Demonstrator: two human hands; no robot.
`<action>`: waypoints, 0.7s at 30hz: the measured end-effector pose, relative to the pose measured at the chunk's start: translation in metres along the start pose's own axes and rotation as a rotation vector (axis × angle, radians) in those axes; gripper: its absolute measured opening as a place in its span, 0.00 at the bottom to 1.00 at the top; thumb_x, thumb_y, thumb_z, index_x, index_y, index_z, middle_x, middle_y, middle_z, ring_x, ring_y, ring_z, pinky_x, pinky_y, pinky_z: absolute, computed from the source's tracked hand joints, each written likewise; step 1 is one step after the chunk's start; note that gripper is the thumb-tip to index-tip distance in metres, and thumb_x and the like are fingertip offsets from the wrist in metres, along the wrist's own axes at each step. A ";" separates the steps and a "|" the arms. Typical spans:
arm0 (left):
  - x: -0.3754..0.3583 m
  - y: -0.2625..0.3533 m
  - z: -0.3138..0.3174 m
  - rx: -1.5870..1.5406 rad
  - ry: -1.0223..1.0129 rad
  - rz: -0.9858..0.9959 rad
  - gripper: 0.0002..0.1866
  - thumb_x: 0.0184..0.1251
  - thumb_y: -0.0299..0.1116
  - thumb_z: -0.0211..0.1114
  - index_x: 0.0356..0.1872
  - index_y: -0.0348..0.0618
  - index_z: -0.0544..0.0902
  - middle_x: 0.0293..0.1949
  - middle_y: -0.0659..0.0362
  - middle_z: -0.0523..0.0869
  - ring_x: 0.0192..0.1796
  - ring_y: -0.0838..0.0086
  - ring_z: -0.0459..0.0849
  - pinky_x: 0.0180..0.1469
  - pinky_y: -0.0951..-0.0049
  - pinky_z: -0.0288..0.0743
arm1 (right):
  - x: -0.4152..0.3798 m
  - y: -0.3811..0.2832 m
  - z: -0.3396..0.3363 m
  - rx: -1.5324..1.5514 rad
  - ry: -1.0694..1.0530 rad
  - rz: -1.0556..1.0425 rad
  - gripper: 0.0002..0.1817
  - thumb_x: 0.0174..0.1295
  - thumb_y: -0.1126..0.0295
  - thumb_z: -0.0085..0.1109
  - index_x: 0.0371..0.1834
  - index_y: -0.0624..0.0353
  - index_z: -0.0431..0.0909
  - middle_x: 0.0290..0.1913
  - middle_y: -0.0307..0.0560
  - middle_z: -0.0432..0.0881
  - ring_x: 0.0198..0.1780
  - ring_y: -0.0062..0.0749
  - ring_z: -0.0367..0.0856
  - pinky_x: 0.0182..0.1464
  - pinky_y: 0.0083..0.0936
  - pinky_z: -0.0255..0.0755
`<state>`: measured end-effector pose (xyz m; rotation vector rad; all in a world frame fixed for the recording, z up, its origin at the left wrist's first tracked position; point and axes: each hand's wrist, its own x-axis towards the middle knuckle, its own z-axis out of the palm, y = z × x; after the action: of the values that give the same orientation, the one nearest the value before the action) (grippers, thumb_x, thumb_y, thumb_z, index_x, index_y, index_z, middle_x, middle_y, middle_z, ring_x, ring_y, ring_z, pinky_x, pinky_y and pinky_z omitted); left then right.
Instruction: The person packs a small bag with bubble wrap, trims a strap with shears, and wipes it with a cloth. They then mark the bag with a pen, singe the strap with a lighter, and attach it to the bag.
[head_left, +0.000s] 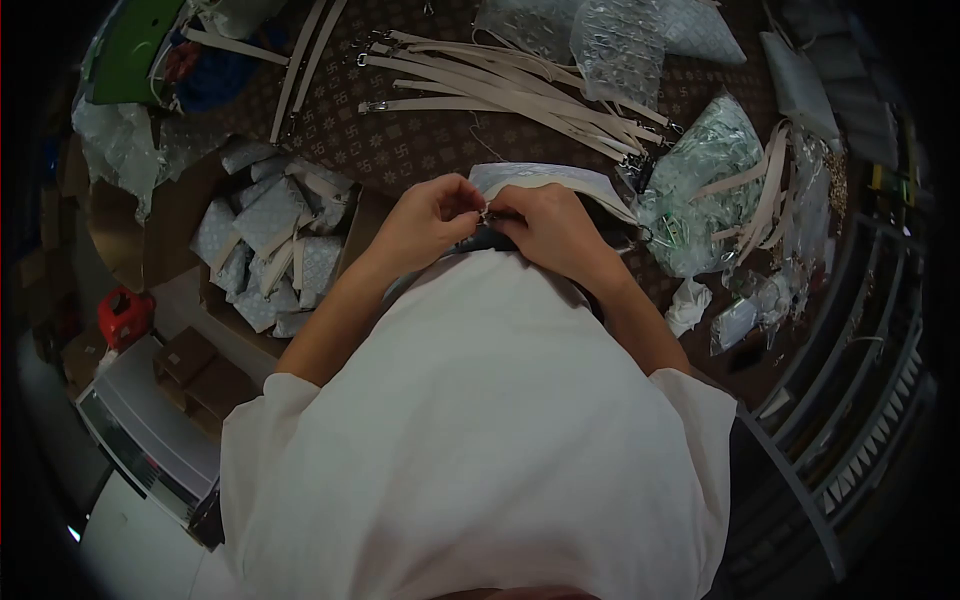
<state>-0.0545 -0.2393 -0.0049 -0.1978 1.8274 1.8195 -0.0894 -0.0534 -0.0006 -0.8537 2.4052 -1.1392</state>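
My left hand (pixel 437 222) and my right hand (pixel 545 228) meet in front of my chest, fingers pinched around a small metal piece (pixel 485 212). Its exact shape is too small to tell. Just beyond the hands lies a pale patterned bag (pixel 550 175) with a cream edge and a dark inside, partly covered by my right hand. A small metal ring (pixel 645 233) shows at the bag's right corner. Farther off on the brown patterned cloth (pixel 400 150) lies a bundle of beige straps (pixel 520 90) with metal clasps at their ends.
An open carton (pixel 230 305) at the left holds several patterned pieces with beige straps. Clear plastic bags (pixel 705 185) and more straps (pixel 770 190) lie at the right. A metal rack (pixel 850 400) stands at the far right, a red container (pixel 126 317) at the lower left.
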 end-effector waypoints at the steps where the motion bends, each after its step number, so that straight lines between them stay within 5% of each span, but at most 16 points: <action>1: 0.000 0.000 0.000 0.052 -0.005 -0.005 0.08 0.57 0.21 0.60 0.38 0.33 0.75 0.33 0.60 0.81 0.35 0.82 0.79 0.38 0.82 0.74 | -0.002 -0.005 0.002 -0.007 0.014 0.017 0.02 0.47 0.76 0.56 0.25 0.60 0.74 0.24 0.50 0.78 0.25 0.44 0.78 0.29 0.34 0.72; 4: 0.001 0.006 0.001 0.004 0.040 0.064 0.08 0.55 0.23 0.64 0.35 0.33 0.77 0.30 0.61 0.81 0.31 0.83 0.78 0.35 0.83 0.73 | -0.007 -0.026 0.014 -0.362 0.179 0.011 0.06 0.41 0.77 0.59 0.25 0.61 0.73 0.27 0.47 0.79 0.29 0.41 0.78 0.30 0.32 0.72; 8: 0.009 0.005 -0.013 0.074 -0.122 -0.003 0.07 0.55 0.25 0.66 0.32 0.33 0.78 0.27 0.62 0.81 0.30 0.84 0.78 0.34 0.84 0.73 | -0.005 -0.022 0.011 -0.408 0.219 -0.011 0.07 0.43 0.74 0.61 0.26 0.61 0.74 0.28 0.46 0.78 0.31 0.41 0.77 0.30 0.33 0.72; 14: 0.009 0.003 -0.016 0.034 -0.180 -0.042 0.06 0.54 0.25 0.67 0.31 0.35 0.79 0.26 0.61 0.82 0.28 0.83 0.78 0.31 0.84 0.72 | -0.020 -0.013 -0.002 0.168 0.083 0.291 0.10 0.48 0.69 0.64 0.23 0.63 0.75 0.23 0.48 0.76 0.24 0.42 0.75 0.28 0.31 0.68; 18: 0.002 -0.017 -0.038 0.007 -0.013 -0.100 0.06 0.54 0.25 0.66 0.29 0.36 0.78 0.26 0.62 0.81 0.27 0.83 0.77 0.31 0.84 0.72 | -0.060 0.020 -0.014 -0.361 0.607 0.421 0.12 0.47 0.69 0.67 0.19 0.64 0.74 0.21 0.48 0.75 0.20 0.37 0.73 0.24 0.29 0.66; 21: -0.006 -0.021 -0.050 -0.044 0.010 -0.201 0.04 0.55 0.24 0.65 0.27 0.38 0.77 0.25 0.61 0.80 0.26 0.82 0.77 0.30 0.84 0.71 | -0.078 0.022 -0.051 -0.328 0.640 0.546 0.12 0.47 0.70 0.67 0.20 0.64 0.73 0.19 0.46 0.73 0.20 0.33 0.72 0.23 0.27 0.65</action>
<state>-0.0536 -0.2905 -0.0241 -0.3931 1.7089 1.7211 -0.0655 0.0374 0.0174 0.1608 3.1098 -0.8905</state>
